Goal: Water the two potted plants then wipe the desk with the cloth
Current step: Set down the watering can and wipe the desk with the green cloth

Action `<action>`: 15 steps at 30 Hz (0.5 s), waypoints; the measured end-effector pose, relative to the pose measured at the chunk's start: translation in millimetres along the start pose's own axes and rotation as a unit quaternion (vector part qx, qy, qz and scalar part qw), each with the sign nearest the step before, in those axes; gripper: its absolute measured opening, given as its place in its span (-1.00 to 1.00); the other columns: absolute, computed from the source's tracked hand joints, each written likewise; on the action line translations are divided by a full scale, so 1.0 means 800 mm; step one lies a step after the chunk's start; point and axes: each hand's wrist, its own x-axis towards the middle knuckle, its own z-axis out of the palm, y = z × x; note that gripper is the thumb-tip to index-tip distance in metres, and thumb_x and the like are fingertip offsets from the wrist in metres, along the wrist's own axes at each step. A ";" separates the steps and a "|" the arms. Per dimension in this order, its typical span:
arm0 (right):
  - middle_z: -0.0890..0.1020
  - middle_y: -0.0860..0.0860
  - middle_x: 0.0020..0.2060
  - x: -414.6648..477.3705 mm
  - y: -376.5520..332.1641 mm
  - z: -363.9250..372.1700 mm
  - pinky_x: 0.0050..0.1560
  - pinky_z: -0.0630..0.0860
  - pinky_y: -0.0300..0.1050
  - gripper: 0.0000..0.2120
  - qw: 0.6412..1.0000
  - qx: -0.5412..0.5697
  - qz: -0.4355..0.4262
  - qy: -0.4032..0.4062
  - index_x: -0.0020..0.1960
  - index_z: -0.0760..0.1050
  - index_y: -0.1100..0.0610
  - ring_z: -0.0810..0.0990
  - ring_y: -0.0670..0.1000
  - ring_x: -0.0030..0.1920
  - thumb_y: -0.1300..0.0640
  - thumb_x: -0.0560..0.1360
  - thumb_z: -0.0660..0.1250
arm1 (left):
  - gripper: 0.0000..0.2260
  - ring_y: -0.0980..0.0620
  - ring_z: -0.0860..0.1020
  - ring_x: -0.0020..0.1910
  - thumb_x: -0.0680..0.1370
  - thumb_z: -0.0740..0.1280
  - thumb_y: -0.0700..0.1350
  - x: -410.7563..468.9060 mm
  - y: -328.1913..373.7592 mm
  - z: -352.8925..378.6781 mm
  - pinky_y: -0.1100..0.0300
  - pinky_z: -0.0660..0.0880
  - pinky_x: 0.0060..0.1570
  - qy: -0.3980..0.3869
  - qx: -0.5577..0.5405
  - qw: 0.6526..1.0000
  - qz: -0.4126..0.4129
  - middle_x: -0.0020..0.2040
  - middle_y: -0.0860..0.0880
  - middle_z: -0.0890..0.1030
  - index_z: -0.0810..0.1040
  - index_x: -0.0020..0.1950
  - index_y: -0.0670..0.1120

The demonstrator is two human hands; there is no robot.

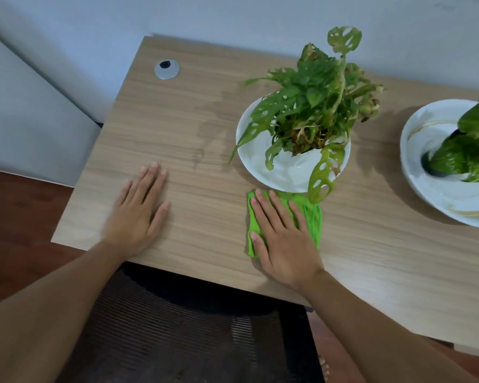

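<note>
Pale grey wall [233,12] behind, red-brown floor [17,217], blk mesh chair [191,327] below.

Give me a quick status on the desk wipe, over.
Right hand flat on green cloth, pressing it to desk. Left hand flat, empty. Damp streak left of nearer plant's dish; dish touching cloth's far edge.

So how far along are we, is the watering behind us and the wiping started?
Watering can't be confirmed; no watering can shows, and both potted plants sit in white dishes. Wiping is in hand: the right hand presses the green cloth flat while the left hand rests on the desk. A damp streak remains.
</note>
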 end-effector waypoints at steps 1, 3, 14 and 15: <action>-0.03 -0.04 0.88 0.009 -0.010 0.001 0.80 0.08 0.29 -0.30 1.000 0.002 -0.003 -0.001 0.89 0.02 0.09 -0.05 0.04 0.87 -0.16 0.84 0.06 | -0.35 0.00 -0.06 0.88 0.80 0.02 0.18 0.000 0.000 0.003 -0.19 0.02 0.84 0.007 -0.003 1.000 0.000 0.89 0.06 -0.06 -0.03 0.88 0.04; -0.04 -0.04 0.88 0.028 -0.032 0.004 0.81 0.06 0.29 -0.30 1.000 0.005 -0.012 -0.005 0.89 0.01 0.09 -0.07 0.05 0.87 -0.16 0.84 0.05 | -0.35 0.02 -0.05 0.88 0.80 0.03 0.17 0.001 -0.004 0.007 -0.18 0.03 0.84 0.017 -0.008 1.000 -0.001 0.89 0.07 -0.05 -0.02 0.88 0.04; -0.04 -0.03 0.88 0.122 -0.137 0.016 0.82 -0.04 0.29 -0.28 0.999 0.022 -0.030 -0.023 0.89 0.02 0.09 -0.08 0.08 0.88 -0.18 0.82 0.05 | -0.39 0.07 -0.01 0.87 0.79 0.09 0.02 0.002 -0.016 0.014 -0.17 0.03 0.84 0.046 -0.059 0.997 -0.028 0.88 0.08 0.06 0.10 0.87 -0.01; -0.07 -0.03 0.88 0.128 -0.143 0.016 0.82 -0.06 0.29 -0.27 0.999 0.023 -0.030 -0.030 0.89 0.00 0.09 -0.10 0.08 0.88 -0.18 0.82 0.04 | -0.39 0.07 -0.01 0.87 0.79 0.09 0.02 0.002 -0.018 0.012 -0.16 0.02 0.84 0.046 -0.063 0.997 -0.029 0.88 0.08 0.05 0.10 0.87 -0.02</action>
